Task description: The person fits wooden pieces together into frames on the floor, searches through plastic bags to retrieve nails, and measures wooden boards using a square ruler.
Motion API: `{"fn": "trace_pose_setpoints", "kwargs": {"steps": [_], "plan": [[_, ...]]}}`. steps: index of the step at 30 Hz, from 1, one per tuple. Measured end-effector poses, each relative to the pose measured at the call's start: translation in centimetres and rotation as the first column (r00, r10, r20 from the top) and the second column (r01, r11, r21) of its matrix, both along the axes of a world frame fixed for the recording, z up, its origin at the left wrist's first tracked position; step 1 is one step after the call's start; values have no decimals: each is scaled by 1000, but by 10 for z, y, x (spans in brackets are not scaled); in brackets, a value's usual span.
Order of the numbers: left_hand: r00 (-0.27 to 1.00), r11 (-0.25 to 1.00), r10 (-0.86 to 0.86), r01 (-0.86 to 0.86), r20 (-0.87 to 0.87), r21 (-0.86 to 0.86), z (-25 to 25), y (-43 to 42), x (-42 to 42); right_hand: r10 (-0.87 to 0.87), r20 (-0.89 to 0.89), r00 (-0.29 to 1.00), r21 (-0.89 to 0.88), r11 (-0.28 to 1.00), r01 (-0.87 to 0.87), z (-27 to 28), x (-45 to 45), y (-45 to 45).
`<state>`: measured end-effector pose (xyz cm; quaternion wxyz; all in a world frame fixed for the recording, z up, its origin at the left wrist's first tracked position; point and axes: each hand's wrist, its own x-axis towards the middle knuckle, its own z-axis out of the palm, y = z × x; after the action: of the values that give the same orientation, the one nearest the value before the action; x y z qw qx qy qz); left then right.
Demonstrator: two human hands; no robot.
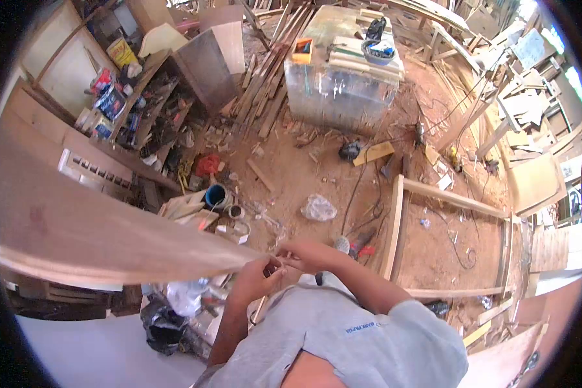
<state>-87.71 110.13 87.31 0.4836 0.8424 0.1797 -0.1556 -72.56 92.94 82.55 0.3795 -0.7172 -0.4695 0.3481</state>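
A large wooden panel (110, 226) reaches in from the left, its narrow end close to my hands. My left hand (262, 277) is beside that end, its fingers bent together. Just to the right, my right hand (297, 255) has its fingers pinched near the same end, close to the left fingertips. Whatever lies between the fingers is too small to make out.
Beyond stands a large worn block (336, 97) with an orange box (302, 50) on top. A wooden frame (394, 226) lies at the right. Cables, a plastic bag (319, 207) and a blue container (216, 195) are on the littered floor. Shelves stand at the left.
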Motion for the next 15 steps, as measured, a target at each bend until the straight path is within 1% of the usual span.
{"fn": "trace_pose_setpoints", "kwargs": {"steps": [3, 4, 7, 8, 10, 12, 13, 15], "plan": [[993, 997, -41, 34, 110, 63, -17, -29, 78, -103, -66, 992, -95, 991, 97, 11, 79, -53], [993, 993, -74, 65, 94, 96, -25, -33, 103, -145, -66, 987, -78, 987, 140, 8, 102, -67], [996, 986, -46, 33, 74, 165, -27, -45, 166, -260, -61, 964, -45, 965, 258, 5, 170, -96], [998, 990, -5, -3, 60, 139, -25, -46, 180, -282, -62, 957, -40, 959, 280, 6, 190, -100], [994, 990, 102, -104, 32, 93, -22, -39, 203, -307, -84, 948, -27, 952, 306, 10, 226, -95], [989, 979, 146, -148, 25, 140, -33, -25, 215, -294, -142, 945, -19, 955, 295, 12, 252, -73], [984, 969, 174, -177, 30, 173, -37, -13, 217, -270, -152, 951, -19, 963, 270, 11, 262, -58], [967, 949, 253, -254, 30, 185, -37, 8, 227, -221, -157, 962, -13, 975, 222, 9, 283, -22]]}}
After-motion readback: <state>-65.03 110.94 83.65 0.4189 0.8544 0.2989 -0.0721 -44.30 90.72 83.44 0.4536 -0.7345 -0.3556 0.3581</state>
